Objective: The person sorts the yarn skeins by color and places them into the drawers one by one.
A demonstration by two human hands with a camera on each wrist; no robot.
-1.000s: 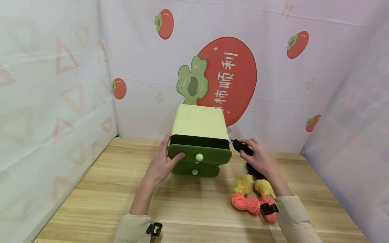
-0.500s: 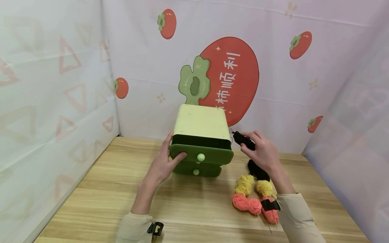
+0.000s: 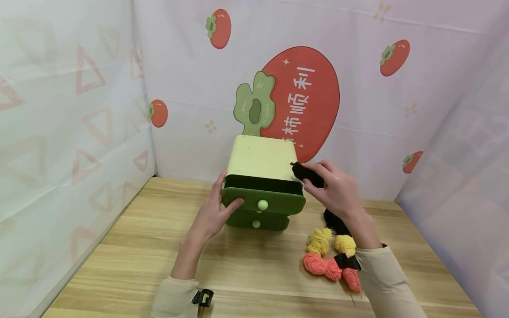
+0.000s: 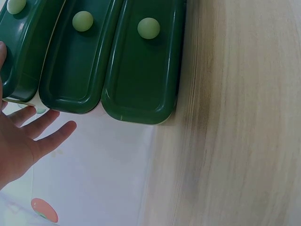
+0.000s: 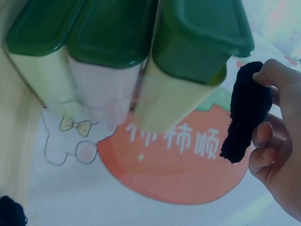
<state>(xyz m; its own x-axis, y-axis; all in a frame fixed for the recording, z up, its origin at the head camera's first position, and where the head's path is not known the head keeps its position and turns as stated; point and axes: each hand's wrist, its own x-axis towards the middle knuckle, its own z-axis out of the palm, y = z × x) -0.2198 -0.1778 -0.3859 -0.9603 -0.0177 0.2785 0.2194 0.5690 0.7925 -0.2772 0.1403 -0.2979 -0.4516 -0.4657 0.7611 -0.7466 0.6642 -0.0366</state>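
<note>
In the head view, my left hand (image 3: 210, 214) is at the left side of a small drawer cabinet (image 3: 262, 157) with a pale yellow top. Its thumb lies on the dark green front of the top drawer (image 3: 280, 203), which is pulled partway out. The left wrist view shows the other fingers (image 4: 56, 137) spread and straight along the cabinet's side. My right hand (image 3: 338, 190) pinches a black yarn skein (image 3: 312, 176) between thumb and fingers, by the cabinet's upper right edge. In the right wrist view the skein (image 5: 249, 108) hangs beside the drawer.
On the wooden table (image 3: 254, 274) to the right lie two yellow yarn skeins (image 3: 319, 240), several coral ones (image 3: 314, 263) and another black skein (image 3: 335, 223). Below the top drawer is a closed green drawer (image 3: 270, 222). A printed cloth (image 3: 187, 66) hangs close behind the cabinet.
My right hand has lifted slightly and moved left with the black skein, which now overlaps the cabinet's right edge. My left hand has stayed at the drawer.
</note>
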